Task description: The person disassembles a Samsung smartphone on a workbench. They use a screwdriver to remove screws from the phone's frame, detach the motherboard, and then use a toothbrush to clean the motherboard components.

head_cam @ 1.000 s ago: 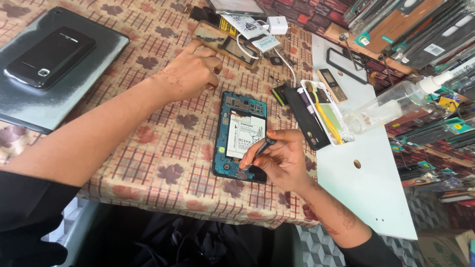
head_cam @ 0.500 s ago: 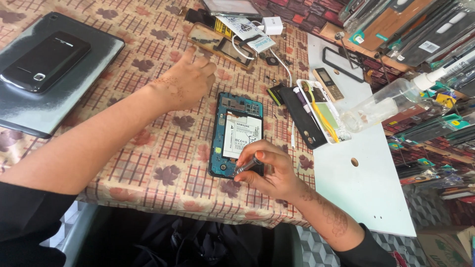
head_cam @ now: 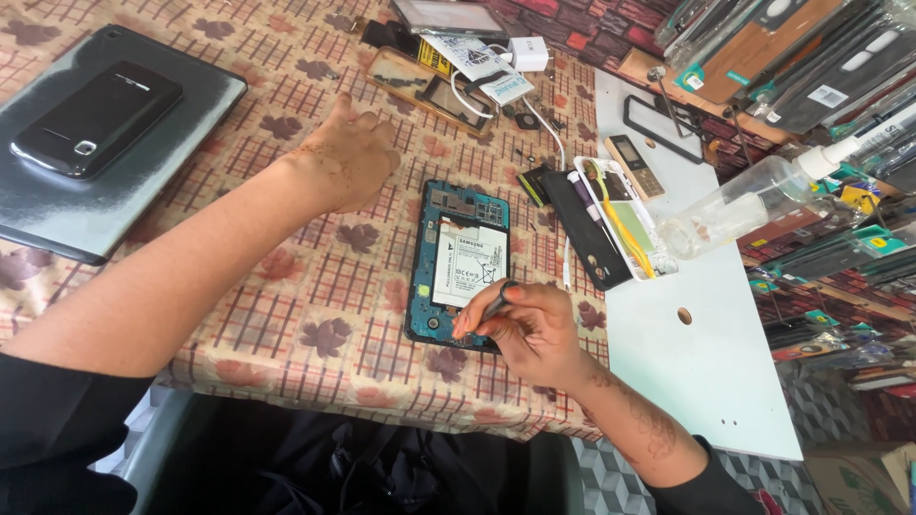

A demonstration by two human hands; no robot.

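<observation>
Checked tablecloth (head_cam: 315,315), opened phone (head_cam: 458,262), right hand (head_cam: 530,329) gripping tool (head_cam: 496,303), tablet (head_cam: 105,181) aside

The opened phone (head_cam: 458,265) lies at the middle of the table (head_cam: 286,315), near its front edge. The right hand (head_cam: 530,329) sits over the phone's lower right corner with a thin tool (head_cam: 496,301) in its grip. The left hand (head_cam: 348,157) rests on the table, up and left of the phone. Far left, a tablet (head_cam: 124,191) carries a second phone (head_cam: 95,119) on top. Right of the opened phone lies a back cover (head_cam: 587,234), then a tray (head_cam: 625,224), then a bottle (head_cam: 744,200) lying on its side on a board (head_cam: 706,362).
</observation>
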